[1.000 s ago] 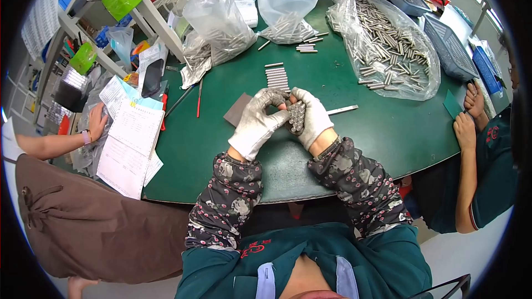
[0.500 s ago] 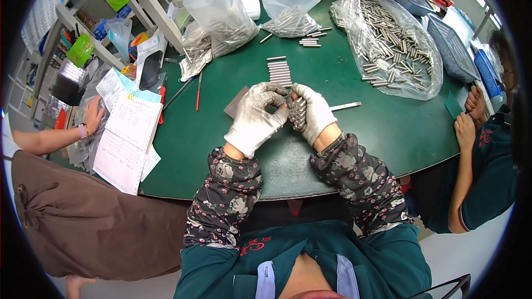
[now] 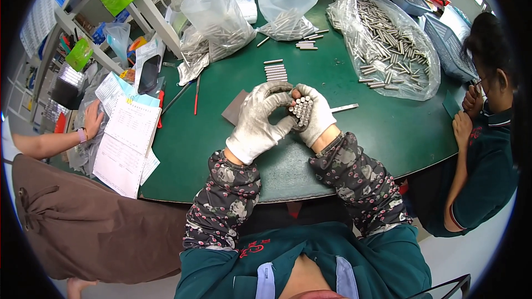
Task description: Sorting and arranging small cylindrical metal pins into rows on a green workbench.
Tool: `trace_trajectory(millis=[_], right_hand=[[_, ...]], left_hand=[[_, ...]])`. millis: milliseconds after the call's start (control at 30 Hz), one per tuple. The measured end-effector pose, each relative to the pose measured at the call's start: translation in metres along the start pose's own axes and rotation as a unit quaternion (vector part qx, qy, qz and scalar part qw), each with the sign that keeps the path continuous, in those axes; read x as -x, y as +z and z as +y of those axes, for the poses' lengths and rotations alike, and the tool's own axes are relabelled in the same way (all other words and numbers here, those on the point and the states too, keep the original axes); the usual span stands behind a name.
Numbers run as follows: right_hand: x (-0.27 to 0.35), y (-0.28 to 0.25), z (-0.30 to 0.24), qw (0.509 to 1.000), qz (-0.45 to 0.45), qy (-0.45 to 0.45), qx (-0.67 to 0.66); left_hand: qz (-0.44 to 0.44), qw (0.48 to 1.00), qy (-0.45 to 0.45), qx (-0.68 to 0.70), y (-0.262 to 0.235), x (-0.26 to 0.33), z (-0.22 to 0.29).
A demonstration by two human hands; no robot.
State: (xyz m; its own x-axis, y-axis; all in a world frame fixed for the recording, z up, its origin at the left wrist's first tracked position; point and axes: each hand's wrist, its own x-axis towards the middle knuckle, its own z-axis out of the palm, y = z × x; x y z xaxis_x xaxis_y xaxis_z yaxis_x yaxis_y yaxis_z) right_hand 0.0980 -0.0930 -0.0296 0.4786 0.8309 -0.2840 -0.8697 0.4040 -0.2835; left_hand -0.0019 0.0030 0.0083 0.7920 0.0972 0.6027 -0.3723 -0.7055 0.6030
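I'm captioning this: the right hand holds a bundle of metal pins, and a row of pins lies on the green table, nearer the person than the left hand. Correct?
Not nearer: the head view shows the row of pins beyond the left hand on the green table; the right hand does hold the bundle.

Both forearms angled inward from the lower edge, the left forearm (image 3: 223, 202) and the right forearm (image 3: 357, 185) clad in dark floral sleeves gathered below the wrists. Bare skin showed at the left wrist (image 3: 234, 156) and the right wrist (image 3: 327, 135). The gloved left hand (image 3: 257, 119) arched its fingers toward the right, thumb extended below them, leaving a rounded gap. The gloved right hand (image 3: 315, 115) was curled inward in a cupped grip. Between the hands, a bare fingertip (image 3: 296, 94) was exposed, and the glove fabric looked grey with grime.
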Motion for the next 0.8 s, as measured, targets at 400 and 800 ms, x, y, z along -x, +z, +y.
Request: trace_trajectory(millis=[400, 800], right_hand=[[-0.004, 0.0, 0.006, 0.998, 0.022, 0.043, 0.028], [0.0, 0.003, 0.005, 0.997, -0.015, 0.073, 0.03]], left_hand=[[0.002, 0.984, 0.111, -0.138, -0.008, -0.007, 0.001], [-0.005, 0.98, 0.141, -0.143, -0.015, -0.009, -0.003]])
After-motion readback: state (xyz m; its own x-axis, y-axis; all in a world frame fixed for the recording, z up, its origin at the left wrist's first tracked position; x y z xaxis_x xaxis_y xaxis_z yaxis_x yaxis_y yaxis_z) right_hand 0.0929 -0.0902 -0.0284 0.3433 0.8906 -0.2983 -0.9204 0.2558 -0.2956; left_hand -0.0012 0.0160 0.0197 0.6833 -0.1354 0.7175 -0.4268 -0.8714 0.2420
